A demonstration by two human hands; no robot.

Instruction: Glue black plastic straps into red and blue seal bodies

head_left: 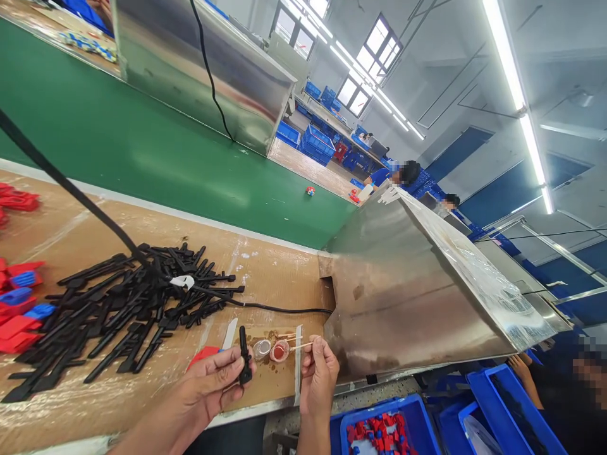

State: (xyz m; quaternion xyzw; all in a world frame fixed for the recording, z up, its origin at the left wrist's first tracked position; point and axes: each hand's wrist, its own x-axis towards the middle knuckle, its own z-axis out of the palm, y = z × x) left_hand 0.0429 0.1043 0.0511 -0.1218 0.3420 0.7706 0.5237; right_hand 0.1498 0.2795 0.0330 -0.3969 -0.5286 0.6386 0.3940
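Note:
My left hand pinches a small black plastic part, held upright above the front edge of the cardboard-covered bench. To its right, my right hand is closed on a thin wooden stick. The stick's far end reaches a small cup of red paste. Beside that cup is another small round cup with greyish contents. More thin sticks lie behind the cups. Left of them spreads a big pile of black parts.
Red and blue parts lie at the far left. A black cable crosses the bench to a metal panel. The green conveyor belt runs behind. Blue bins stand lower right, near another person's hand.

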